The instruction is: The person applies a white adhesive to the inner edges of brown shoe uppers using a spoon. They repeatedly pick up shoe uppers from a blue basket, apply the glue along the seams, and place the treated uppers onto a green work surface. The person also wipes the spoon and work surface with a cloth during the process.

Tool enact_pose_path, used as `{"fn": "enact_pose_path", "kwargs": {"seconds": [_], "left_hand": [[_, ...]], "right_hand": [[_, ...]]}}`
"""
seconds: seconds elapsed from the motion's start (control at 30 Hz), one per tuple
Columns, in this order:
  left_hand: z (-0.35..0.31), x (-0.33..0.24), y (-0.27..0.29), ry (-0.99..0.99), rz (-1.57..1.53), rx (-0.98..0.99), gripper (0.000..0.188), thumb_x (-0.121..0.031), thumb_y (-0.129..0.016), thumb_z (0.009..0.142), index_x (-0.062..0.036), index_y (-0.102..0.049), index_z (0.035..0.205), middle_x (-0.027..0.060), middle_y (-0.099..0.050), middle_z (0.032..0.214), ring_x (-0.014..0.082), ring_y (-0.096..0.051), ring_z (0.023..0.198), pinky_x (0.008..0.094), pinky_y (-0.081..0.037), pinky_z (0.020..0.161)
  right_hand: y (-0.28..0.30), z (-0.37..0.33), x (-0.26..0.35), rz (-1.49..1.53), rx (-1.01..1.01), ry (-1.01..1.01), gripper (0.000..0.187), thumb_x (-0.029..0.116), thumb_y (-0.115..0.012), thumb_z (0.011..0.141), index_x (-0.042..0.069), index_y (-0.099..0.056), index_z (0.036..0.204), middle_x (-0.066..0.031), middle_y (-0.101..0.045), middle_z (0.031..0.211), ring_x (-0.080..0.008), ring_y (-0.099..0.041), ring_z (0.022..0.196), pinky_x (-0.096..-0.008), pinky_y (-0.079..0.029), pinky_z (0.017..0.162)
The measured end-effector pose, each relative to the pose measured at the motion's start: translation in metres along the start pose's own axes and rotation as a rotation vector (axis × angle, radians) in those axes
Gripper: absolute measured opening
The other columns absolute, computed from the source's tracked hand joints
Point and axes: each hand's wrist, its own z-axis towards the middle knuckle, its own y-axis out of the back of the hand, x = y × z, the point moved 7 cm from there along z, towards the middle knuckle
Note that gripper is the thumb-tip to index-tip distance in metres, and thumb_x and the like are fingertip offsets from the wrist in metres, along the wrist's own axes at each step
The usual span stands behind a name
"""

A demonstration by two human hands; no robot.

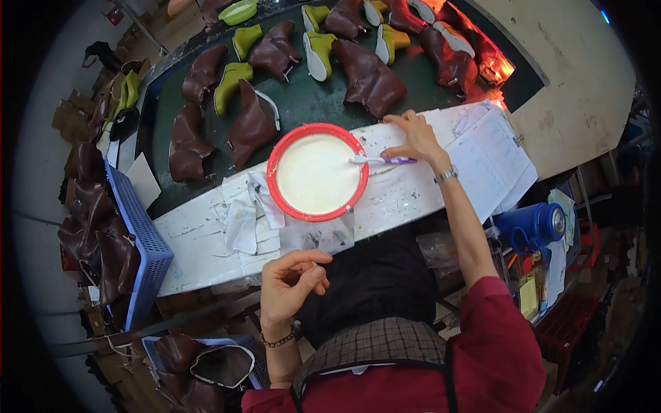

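My right hand (417, 140) reaches over the white board with its fingers apart. Its thumb lies close to the purple handle of a toothbrush (398, 160); whether it touches I cannot tell. The toothbrush's white head end rests over the rim of a red bowl (273, 172), which is filled with a white liquid (318, 175). In front of my body, my left hand (295, 286) is loosely curled, the thumb close to the bent fingers, and nothing shows in it.
Beyond the board, brown boot uppers (372, 79) and yellow-green boot lasts (234, 84) lie on a dark green surface (306, 103). A glowing red-orange light falls at upper right. Papers (492, 162) and a blue jug (530, 227) sit right; blue baskets (141, 241) with uppers stand left.
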Motion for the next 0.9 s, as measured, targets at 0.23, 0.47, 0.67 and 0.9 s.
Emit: {"fn": "enact_pose_path", "kwargs": {"seconds": [0.23,0.47,0.67,0.9], "left_hand": [[-0.016,-0.006,0.099,-0.293,0.116,-0.551,0.020,-0.006,-0.062,0.102,0.0020,-0.068,0.119,0.0030,-0.057,0.063,0.0130,-0.059,0.058,0.0253,-0.049,0.057],[-0.017,0.055,0.212,-0.284,0.336,-1.034,0.024,-0.014,-0.063,0.104,0.0000,-0.070,0.121,-0.0021,-0.057,0.065,0.0044,-0.051,0.058,0.0213,-0.042,0.056],[-0.015,0.082,0.205,-0.279,0.510,-1.112,0.019,-0.013,-0.065,0.102,-0.0042,-0.074,0.116,-0.0057,-0.053,0.065,0.0025,-0.047,0.059,0.0206,-0.036,0.054],[-0.018,0.085,0.209,-0.265,0.499,-1.096,0.018,-0.011,-0.065,0.102,-0.0037,-0.074,0.116,-0.0055,-0.053,0.065,0.0026,-0.047,0.059,0.0212,-0.036,0.054]], "right_hand": [[-0.014,0.031,-0.027,0.035,0.202,-0.156,0.066,0.056,-0.092,0.059,0.026,-0.078,0.116,-0.0097,-0.066,0.107,-0.0292,-0.065,0.105,-0.0394,-0.053,0.088],[-0.018,0.034,-0.042,0.200,0.175,-0.236,0.068,0.058,-0.090,0.066,0.021,-0.077,0.122,-0.0098,-0.064,0.107,-0.0266,-0.064,0.099,-0.0404,-0.053,0.081],[-0.012,0.019,0.016,-0.129,0.141,-0.225,0.097,0.062,-0.093,0.055,0.018,-0.058,0.134,-0.0110,-0.059,0.130,-0.0357,-0.056,0.122,-0.0549,-0.050,0.088],[-0.014,0.023,-0.012,0.048,-0.060,-0.362,0.063,0.052,-0.088,0.071,0.016,-0.065,0.117,-0.0070,-0.066,0.097,-0.0260,-0.064,0.096,-0.0381,-0.050,0.081]]}}
